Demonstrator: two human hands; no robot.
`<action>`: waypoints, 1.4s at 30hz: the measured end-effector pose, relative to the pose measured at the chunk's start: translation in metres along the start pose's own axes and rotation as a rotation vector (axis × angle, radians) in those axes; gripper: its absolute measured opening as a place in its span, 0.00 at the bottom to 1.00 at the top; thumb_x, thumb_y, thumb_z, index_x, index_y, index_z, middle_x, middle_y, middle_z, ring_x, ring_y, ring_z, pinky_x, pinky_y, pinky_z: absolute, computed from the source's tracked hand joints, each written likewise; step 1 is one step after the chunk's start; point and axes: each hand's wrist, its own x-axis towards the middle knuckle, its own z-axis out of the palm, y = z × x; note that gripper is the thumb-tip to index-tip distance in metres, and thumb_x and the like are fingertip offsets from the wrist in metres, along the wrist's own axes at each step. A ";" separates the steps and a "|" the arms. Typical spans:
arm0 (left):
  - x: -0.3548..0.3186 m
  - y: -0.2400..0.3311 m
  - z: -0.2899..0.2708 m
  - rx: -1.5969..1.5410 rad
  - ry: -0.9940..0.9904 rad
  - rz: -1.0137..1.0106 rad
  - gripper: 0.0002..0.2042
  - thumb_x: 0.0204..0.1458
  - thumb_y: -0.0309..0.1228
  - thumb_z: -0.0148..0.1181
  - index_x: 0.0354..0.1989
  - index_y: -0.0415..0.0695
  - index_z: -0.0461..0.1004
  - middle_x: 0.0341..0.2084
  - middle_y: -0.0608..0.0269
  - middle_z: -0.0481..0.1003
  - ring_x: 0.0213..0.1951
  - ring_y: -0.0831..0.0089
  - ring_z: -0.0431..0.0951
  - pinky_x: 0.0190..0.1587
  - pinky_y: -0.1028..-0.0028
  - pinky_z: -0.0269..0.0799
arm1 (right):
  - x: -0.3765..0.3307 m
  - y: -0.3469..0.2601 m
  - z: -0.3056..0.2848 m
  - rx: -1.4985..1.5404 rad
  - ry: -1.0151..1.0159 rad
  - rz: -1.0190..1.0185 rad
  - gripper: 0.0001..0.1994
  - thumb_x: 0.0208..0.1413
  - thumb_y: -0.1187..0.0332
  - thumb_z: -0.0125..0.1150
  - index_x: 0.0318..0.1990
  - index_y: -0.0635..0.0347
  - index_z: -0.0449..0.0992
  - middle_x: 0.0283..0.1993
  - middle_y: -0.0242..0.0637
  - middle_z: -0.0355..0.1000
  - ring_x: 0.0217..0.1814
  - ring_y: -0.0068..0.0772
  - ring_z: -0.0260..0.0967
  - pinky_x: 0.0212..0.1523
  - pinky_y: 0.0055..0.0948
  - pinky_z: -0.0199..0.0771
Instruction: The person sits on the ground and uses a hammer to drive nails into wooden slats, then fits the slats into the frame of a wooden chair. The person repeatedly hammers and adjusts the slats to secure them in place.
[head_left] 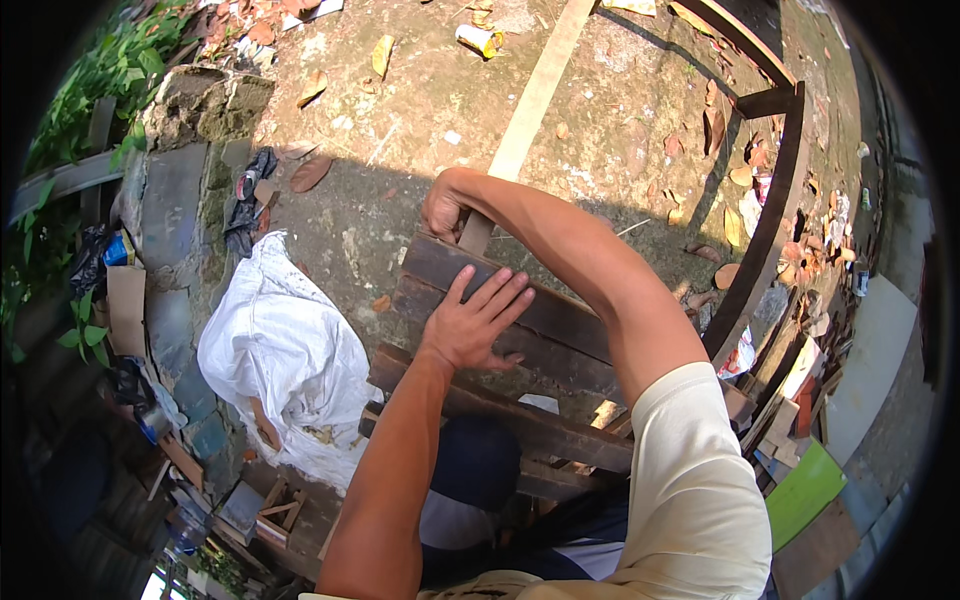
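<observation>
My left hand (474, 318) lies flat on a dark wooden board (560, 328), its fingers spread. Beyond it, my right hand (442, 208) is curled closed at the board's far left end; whatever its fingers grip is hidden. My right arm reaches across from the right, over the board. A light wooden strip (540, 90) runs from beside my right hand away over the ground. Closer to me, another dark wooden slat (540, 425) lies roughly parallel to the board, with a gap between them.
At left, a white sack (280, 350) lies beside a broken block wall (180, 210). A dark wooden frame (780, 220) stands at right. Dry leaves and litter scatter the ground, including a yellow-and-white container (480, 40). A green panel (806, 494) leans among scraps at lower right.
</observation>
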 end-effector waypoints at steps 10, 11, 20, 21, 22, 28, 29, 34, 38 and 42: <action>-0.006 0.000 0.002 -0.013 -0.007 -0.035 0.51 0.35 0.65 0.68 0.70 0.55 0.63 0.72 0.67 0.59 0.73 0.68 0.55 0.73 0.46 0.44 | -0.094 -0.001 -0.032 -0.114 0.192 0.069 0.15 0.58 0.68 0.65 0.53 0.49 0.82 0.52 0.29 0.79 0.50 0.32 0.74 0.45 0.41 0.74; -0.005 0.000 0.001 -0.009 -0.012 -0.033 0.51 0.35 0.65 0.68 0.70 0.55 0.63 0.72 0.67 0.59 0.73 0.68 0.55 0.73 0.46 0.44 | -0.109 -0.002 -0.033 -0.224 0.265 0.102 0.15 0.58 0.68 0.65 0.53 0.48 0.83 0.54 0.29 0.78 0.52 0.32 0.74 0.46 0.41 0.74; -0.001 0.000 -0.001 0.026 -0.049 -0.031 0.51 0.35 0.66 0.67 0.70 0.55 0.63 0.72 0.66 0.59 0.73 0.68 0.55 0.72 0.45 0.45 | -0.032 -0.016 0.010 -0.212 0.319 0.081 0.13 0.52 0.70 0.67 0.46 0.51 0.84 0.47 0.35 0.79 0.48 0.38 0.75 0.45 0.42 0.75; -0.002 0.000 -0.001 0.025 -0.049 -0.037 0.51 0.35 0.66 0.67 0.70 0.55 0.63 0.72 0.66 0.59 0.73 0.68 0.55 0.72 0.45 0.45 | -0.026 -0.022 0.009 -0.225 0.265 0.088 0.12 0.51 0.71 0.68 0.45 0.53 0.83 0.45 0.35 0.79 0.45 0.38 0.74 0.44 0.42 0.75; -0.003 -0.001 -0.002 0.024 -0.050 -0.043 0.51 0.35 0.66 0.67 0.70 0.55 0.63 0.72 0.66 0.58 0.73 0.68 0.55 0.72 0.45 0.45 | -0.023 -0.026 0.008 -0.239 0.210 0.096 0.11 0.51 0.71 0.68 0.43 0.54 0.83 0.43 0.35 0.79 0.42 0.39 0.74 0.42 0.42 0.74; 0.000 0.001 -0.001 0.026 -0.032 -0.014 0.51 0.35 0.66 0.67 0.71 0.55 0.62 0.73 0.66 0.58 0.73 0.67 0.55 0.72 0.45 0.45 | -0.002 0.005 -0.012 -0.015 0.038 -0.035 0.12 0.57 0.69 0.67 0.49 0.51 0.82 0.39 0.27 0.76 0.39 0.28 0.71 0.40 0.38 0.73; 0.001 0.001 0.000 0.026 -0.037 -0.010 0.51 0.35 0.66 0.67 0.71 0.55 0.62 0.73 0.66 0.58 0.73 0.67 0.55 0.72 0.45 0.45 | -0.005 0.008 -0.016 -0.018 0.032 -0.054 0.13 0.59 0.67 0.67 0.51 0.48 0.82 0.40 0.26 0.77 0.40 0.27 0.72 0.42 0.38 0.74; -0.004 0.000 -0.005 0.002 -0.035 -0.029 0.52 0.34 0.65 0.68 0.71 0.55 0.62 0.73 0.66 0.57 0.73 0.67 0.55 0.72 0.46 0.46 | -0.108 -0.013 -0.033 -0.312 0.219 0.125 0.17 0.61 0.66 0.63 0.57 0.42 0.81 0.50 0.28 0.78 0.50 0.29 0.73 0.47 0.38 0.75; 0.002 0.000 -0.004 0.009 -0.061 -0.016 0.52 0.34 0.65 0.68 0.70 0.55 0.62 0.73 0.66 0.58 0.73 0.67 0.55 0.72 0.46 0.46 | -0.069 0.010 -0.025 -0.399 0.228 0.061 0.19 0.61 0.63 0.64 0.59 0.34 0.79 0.61 0.34 0.74 0.61 0.34 0.70 0.53 0.43 0.74; 0.000 0.000 -0.002 0.023 -0.056 -0.026 0.51 0.34 0.66 0.68 0.70 0.55 0.63 0.72 0.66 0.58 0.73 0.67 0.55 0.72 0.45 0.46 | -0.008 -0.017 -0.001 -0.261 0.099 0.183 0.18 0.62 0.67 0.62 0.60 0.47 0.76 0.56 0.34 0.77 0.55 0.31 0.73 0.52 0.43 0.74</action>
